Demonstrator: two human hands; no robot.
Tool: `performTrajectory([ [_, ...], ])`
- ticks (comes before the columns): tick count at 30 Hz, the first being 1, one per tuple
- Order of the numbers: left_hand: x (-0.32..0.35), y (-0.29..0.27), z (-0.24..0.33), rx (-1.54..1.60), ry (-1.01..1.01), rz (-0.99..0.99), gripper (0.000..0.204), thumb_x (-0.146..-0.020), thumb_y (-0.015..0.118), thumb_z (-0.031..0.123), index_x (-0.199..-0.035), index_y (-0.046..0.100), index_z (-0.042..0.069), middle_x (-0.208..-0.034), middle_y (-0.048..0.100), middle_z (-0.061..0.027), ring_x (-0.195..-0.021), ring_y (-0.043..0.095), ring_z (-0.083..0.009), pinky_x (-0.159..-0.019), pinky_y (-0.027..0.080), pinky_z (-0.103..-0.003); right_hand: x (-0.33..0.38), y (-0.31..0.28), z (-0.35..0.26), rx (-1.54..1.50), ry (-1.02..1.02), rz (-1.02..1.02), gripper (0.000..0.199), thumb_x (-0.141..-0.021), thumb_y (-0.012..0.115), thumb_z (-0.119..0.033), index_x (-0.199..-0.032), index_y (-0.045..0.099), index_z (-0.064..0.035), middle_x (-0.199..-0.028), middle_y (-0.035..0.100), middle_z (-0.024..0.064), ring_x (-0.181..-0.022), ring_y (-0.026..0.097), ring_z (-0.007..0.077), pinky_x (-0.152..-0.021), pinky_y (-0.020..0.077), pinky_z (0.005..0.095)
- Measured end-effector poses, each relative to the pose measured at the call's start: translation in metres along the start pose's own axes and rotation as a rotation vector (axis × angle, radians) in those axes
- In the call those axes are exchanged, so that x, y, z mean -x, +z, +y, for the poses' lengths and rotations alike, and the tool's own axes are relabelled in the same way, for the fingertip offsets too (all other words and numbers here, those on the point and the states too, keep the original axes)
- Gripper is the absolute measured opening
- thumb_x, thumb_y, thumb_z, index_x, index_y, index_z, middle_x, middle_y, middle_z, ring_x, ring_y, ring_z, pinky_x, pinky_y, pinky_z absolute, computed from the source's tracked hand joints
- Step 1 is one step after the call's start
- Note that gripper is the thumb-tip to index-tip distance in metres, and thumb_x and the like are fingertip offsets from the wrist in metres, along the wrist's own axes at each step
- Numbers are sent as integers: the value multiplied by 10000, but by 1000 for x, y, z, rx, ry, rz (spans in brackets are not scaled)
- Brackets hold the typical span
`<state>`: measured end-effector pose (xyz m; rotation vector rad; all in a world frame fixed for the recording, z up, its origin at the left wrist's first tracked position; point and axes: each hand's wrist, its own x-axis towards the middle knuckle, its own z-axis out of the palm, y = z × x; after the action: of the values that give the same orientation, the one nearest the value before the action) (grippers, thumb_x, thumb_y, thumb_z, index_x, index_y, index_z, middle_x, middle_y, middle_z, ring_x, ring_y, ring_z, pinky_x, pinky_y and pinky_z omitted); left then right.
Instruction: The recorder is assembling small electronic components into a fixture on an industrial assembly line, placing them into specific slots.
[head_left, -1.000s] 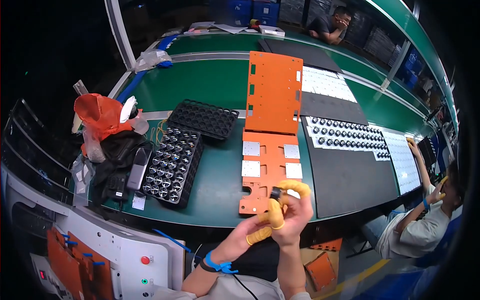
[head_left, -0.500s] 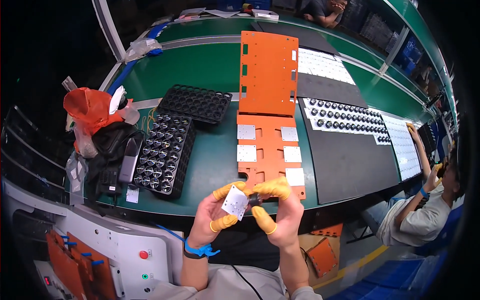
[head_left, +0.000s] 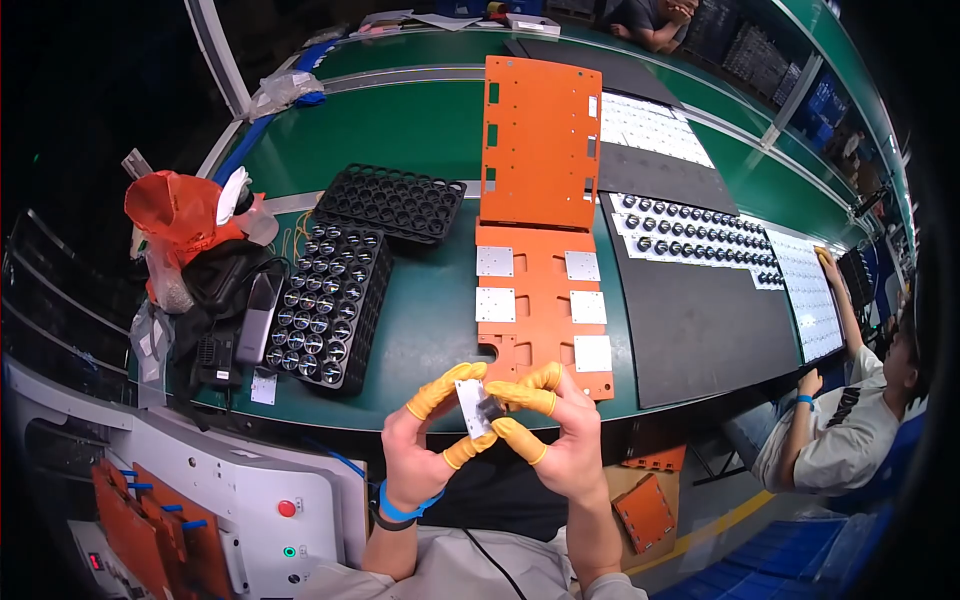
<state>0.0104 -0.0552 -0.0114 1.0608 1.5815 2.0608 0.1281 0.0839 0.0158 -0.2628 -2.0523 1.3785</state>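
While pinched between both hands just off the bench's near edge, small pale square plate (head_left: 473,405) sits tilted, approx 6 o'clock of the orange carrier board (head_left: 540,305). Left hand (head_left: 420,455): yellow-cotted thumb and forefinger closed on plate's left edge and lower corner. Right hand (head_left: 560,440): cotted fingertips (head_left: 525,398) pressed to a dark bit at plate's right side, prob. a small part or clip, too small to tell. Other fingers curled, not spread.

Judged best handling: grip by edges only, keep cots off the flat face, hold plate level w/ both thumbs opposed, steady over bench rather than over the gap.

Black tray of lenses (head_left: 325,305) at 10 o'clock of hands; empty black tray (head_left: 392,203) beyond it. Three open-looking slots on carrier, six squares already seated. Co-worker's hand (head_left: 806,383) at 3 o'clock, well apart.
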Motion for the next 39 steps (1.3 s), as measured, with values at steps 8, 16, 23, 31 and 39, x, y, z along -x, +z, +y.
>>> performTrajectory([
  [8,-5,-4,15,-480,206,-42,612,-740,902,116,-1296,666,14,-1223,731,-149,-1094,726,-306,-921,575,-360,2,-14,-11,312,-102,-116,376,-719,867,-93,-1081,775,-61,-915,613,77,-791,537,269,-706,439,375],
  [16,0,4,7,-331,81,2,658,-749,899,108,-1346,637,13,-1257,722,-142,-1129,717,-298,-954,568,-366,0,-18,-3,252,-65,-151,370,-738,862,-86,-1096,769,-64,-886,602,76,-829,573,268,-733,451,373],
  [23,6,3,1,-263,85,-117,738,-766,898,108,-1420,572,8,-1279,712,-155,-1156,707,-264,-996,555,-370,4,-17,-11,171,-33,-92,407,-746,890,-160,-1125,763,-84,-955,611,71,-868,581,233,-803,473,366],
  [31,15,6,-3,749,-424,-318,907,-851,834,395,-1515,419,-63,-1505,530,-159,-1303,589,-245,-1111,459,-391,6,-15,-33,461,-310,-94,537,-667,915,-247,-1165,760,-123,-1203,590,116,-1125,523,339,-1037,428,511],
  [39,5,5,4,144,-231,-284,863,-754,914,350,-1461,547,17,-1259,697,-100,-1128,675,-194,-985,524,-339,14,-15,-15,640,-375,22,430,-656,818,-65,-1082,760,-51,-1108,626,111,-1047,550,356,-930,490,496],
])
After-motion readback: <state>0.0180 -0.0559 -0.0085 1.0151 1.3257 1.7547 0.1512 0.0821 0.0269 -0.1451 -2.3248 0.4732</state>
